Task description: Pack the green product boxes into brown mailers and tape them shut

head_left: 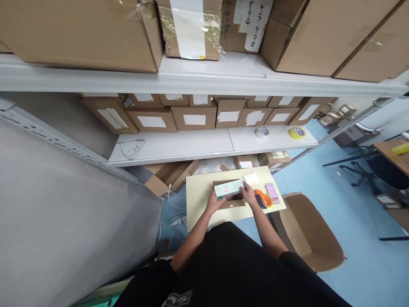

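Between my two hands is a pale green box (228, 188), gripped at its ends. My left hand (214, 201) closes on its left end, and my right hand (247, 192) on its right end. Directly beneath it lies an open cardboard box (232, 204), partly hidden by the green one. Both are over a cream-coloured table (198, 200). Right of my right hand sits an orange tape dispenser (262, 198) with a dark blue part. A white piece of paper (251, 178) lies behind that hand. A blurred pinkish-purple item (272, 192) rests near the table's right edge.
A grey shelf (198, 143) stands beyond the table, with rows of labelled cartons (195, 119). On it are glasses (131, 149), a white tape roll (262, 133) and a yellow tape roll (297, 133). A large open carton (315, 230) stands right of the table; another open carton (174, 175) is at left.
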{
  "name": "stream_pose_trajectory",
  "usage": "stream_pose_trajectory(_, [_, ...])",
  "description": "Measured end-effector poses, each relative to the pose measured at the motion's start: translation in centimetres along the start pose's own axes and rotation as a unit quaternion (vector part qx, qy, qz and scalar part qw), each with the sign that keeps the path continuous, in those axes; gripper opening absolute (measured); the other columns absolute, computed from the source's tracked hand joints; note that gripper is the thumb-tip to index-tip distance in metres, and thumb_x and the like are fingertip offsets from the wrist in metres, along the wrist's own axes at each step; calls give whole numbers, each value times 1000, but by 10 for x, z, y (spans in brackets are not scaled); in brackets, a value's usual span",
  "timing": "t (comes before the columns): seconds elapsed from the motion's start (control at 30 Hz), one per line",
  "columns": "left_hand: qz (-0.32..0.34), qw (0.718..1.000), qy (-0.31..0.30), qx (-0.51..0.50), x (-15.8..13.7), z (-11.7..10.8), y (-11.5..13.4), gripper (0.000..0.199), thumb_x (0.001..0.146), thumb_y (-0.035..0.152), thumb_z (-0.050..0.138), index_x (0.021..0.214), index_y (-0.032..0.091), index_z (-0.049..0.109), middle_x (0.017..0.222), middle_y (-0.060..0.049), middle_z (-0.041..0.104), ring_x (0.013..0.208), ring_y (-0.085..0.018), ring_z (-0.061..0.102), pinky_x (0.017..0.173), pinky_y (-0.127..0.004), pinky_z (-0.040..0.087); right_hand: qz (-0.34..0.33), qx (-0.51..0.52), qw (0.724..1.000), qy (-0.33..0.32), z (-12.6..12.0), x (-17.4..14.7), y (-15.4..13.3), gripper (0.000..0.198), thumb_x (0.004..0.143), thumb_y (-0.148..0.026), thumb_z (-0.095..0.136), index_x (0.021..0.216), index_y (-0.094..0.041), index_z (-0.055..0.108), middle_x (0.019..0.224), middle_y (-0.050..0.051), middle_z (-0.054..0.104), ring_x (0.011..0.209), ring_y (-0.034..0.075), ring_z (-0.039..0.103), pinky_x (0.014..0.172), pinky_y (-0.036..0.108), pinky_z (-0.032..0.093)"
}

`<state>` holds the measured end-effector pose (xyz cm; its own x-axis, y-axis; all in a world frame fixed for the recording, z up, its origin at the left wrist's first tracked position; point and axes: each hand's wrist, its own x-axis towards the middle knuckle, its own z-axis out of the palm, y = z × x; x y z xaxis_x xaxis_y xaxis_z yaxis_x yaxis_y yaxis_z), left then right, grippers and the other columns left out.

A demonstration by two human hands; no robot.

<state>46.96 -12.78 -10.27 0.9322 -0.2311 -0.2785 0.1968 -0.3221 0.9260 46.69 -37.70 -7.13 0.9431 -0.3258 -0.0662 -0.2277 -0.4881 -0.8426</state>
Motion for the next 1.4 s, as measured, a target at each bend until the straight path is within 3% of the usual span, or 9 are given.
stream_pose_trajectory(0.1, [-51, 996, 29, 70, 10, -1, -8, 118, 75, 35, 84, 167, 15, 14, 169, -22, 29, 157, -37, 29, 125, -47, 31, 49, -19, 998, 20, -5, -8, 8, 57, 84, -43, 62, 134, -16, 67, 133, 16, 72, 127, 34, 65, 110, 49, 51])
stream_pose_trajectory(0.3, [-31, 970, -30, 239, 6, 15, -22, 100, 74, 37, 83, 161, 23, 35, 175, -17, 13, 161, -36, 15, 127, -47, 25, 40, 21, 999, 4, -16, -23, 24, 58, 84, -39, 59, 137, -17, 66, 141, 16, 67, 129, 33, 65, 107, 50, 55])
stream_pose_trajectory(0.43, [-15, 955, -36, 294, 4, 33, -27, 112, 80, 50, 75, 168, 17, 14, 175, -20, 11, 162, -37, 4, 128, -52, 18, 33, 62, 997, -11, -20, -28, 28, 55, 84, -39, 59, 135, -18, 66, 139, 16, 68, 126, 32, 67, 102, 49, 58])
stream_pose_trajectory(0.6, [-51, 936, 54, 343, 10, 39, -11, 67, 102, 48, 43, 161, 17, 36, 167, -18, 37, 159, -35, 20, 124, -52, 25, 25, 98, 994, -49, -33, -33, 32, 50, 84, -39, 62, 130, -21, 68, 132, 14, 72, 118, 31, 71, 96, 48, 61])
stream_pose_trajectory(0.7, [-71, 914, 122, 379, 7, 40, 1, 51, 102, 39, 45, 147, 18, 57, 144, -18, 62, 145, -35, 43, 115, -46, 38, 22, 112, 991, -65, -48, -36, 40, 48, 84, -39, 62, 128, -21, 68, 131, 14, 72, 116, 30, 72, 94, 46, 62])
stream_pose_trajectory(0.83, [-128, 897, 145, 398, 9, 53, 15, 47, 101, 32, 48, 143, 14, 60, 125, -22, 71, 129, -34, 58, 108, -45, 41, 25, 106, 990, -85, -70, -36, 52, 44, 84, -37, 62, 125, -22, 70, 127, 12, 74, 111, 28, 74, 92, 44, 63])
stream_pose_trajectory(1.07, [-118, 919, 61, 372, 12, 75, 12, 90, 93, 67, 48, 155, 2, 39, 162, -32, 35, 157, -42, 25, 124, -55, 21, 16, 109, 987, -121, -86, -35, 61, 43, 83, -35, 64, 125, -24, 71, 126, 11, 74, 111, 28, 73, 92, 45, 63])
stream_pose_trajectory(1.23, [-27, 924, 76, 374, -6, 78, 1, 78, 95, 66, 47, 152, 12, 50, 169, -20, 31, 161, -36, 11, 129, -53, 13, 14, 111, 987, -117, -92, -34, 60, 43, 84, -37, 64, 125, -24, 71, 128, 11, 74, 112, 28, 73, 93, 45, 63])
stream_pose_trajectory(1.4, [-42, 917, 30, 396, -21, 62, -16, 74, 82, 72, 66, 138, 23, 66, 173, -11, 26, 161, -41, 7, 125, -58, 24, 11, 106, 986, -127, -91, -24, 48, 47, 86, -38, 62, 129, -22, 69, 134, 13, 71, 117, 28, 70, 97, 46, 61])
